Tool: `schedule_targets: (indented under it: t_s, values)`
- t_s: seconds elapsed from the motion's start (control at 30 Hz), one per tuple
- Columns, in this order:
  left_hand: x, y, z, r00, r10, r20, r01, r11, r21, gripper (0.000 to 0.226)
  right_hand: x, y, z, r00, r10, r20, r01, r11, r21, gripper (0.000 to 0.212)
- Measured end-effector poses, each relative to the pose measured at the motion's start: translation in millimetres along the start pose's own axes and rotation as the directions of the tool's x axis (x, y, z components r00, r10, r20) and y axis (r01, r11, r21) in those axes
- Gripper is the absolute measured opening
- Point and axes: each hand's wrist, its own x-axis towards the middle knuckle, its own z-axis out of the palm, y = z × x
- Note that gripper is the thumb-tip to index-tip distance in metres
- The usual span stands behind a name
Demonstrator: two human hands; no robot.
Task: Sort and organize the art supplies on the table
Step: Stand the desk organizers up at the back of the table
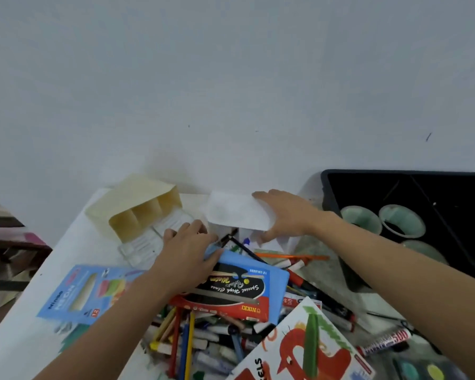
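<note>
A heap of pencils, markers and crayons (203, 335) covers the middle of the table. On top lies a blue and black paint box (247, 283) over a red box (231, 307). My left hand (187, 250) rests on the far left corner of the blue box, fingers curled over it. My right hand (285, 215) grips the right end of a white box (236, 212) standing by the wall. A cream organizer with compartments (137, 209) lies tipped on its side at the back left.
A clear plastic case (146, 242) lies in front of the organizer. A blue marker pack (85, 292) is at the left. A black tray (409, 215) with green cups stands at the right. A white pastel box (305, 349) and a marker (384, 344) lie near me.
</note>
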Motion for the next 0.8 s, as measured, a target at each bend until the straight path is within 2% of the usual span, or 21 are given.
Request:
schedule_targets:
  t_s: [0.07, 0.2, 0.27, 0.33, 0.43, 0.5, 0.6, 0.8]
  values:
    - [-1.4, -5.0, 1.6, 0.999, 0.008, -0.036, -0.009, 0.999, -0.040, 0.034, -6.5, 0.6, 3.9, 0.992, -0.047, -0.118, 0.037, 0.996, -0.085, 0.108]
    - [-0.4, -12.9, 5.2, 0.997, 0.016, -0.081, -0.023, 0.996, -0.092, 0.063, -20.9, 4.9, 9.1, 0.930, -0.125, -0.345, 0.076, 0.985, -0.153, 0.104]
    - [0.4, -12.0, 6.3, 0.990, 0.015, -0.138, -0.030, 0.994, -0.109, 0.061, -28.9, 7.9, 10.7, 0.898, -0.147, -0.415, 0.079, 0.981, -0.179, 0.104]
    - [2.0, -10.0, 5.8, 0.977, 0.002, -0.211, -0.027, 0.993, -0.115, 0.050, -35.4, 10.7, 10.4, 0.884, -0.108, -0.454, 0.057, 0.990, -0.126, 0.105]
    - [10.1, -3.3, 0.2, 0.961, -0.062, -0.270, 0.014, 0.984, -0.176, 0.039, -39.3, 13.4, 4.5, 0.887, 0.050, -0.460, 0.008, 0.992, 0.123, 0.106]
    - [20.7, 2.0, -3.4, 0.975, -0.123, -0.186, 0.095, 0.984, -0.152, 0.046, -38.9, 16.3, 2.1, 0.891, 0.112, -0.440, -0.008, 0.973, 0.233, 0.108]
    - [40.5, 8.1, -4.2, 0.987, -0.153, 0.044, 0.153, 0.988, 0.005, 0.059, -40.8, 20.2, 3.5, 0.902, 0.109, -0.418, -0.021, 0.978, 0.210, 0.109]
    - [55.9, 23.5, 0.1, 0.976, -0.086, 0.202, 0.067, 0.993, 0.098, 0.038, -42.3, 27.7, -1.6, 0.856, 0.125, -0.502, -0.035, 0.982, 0.185, 0.105]
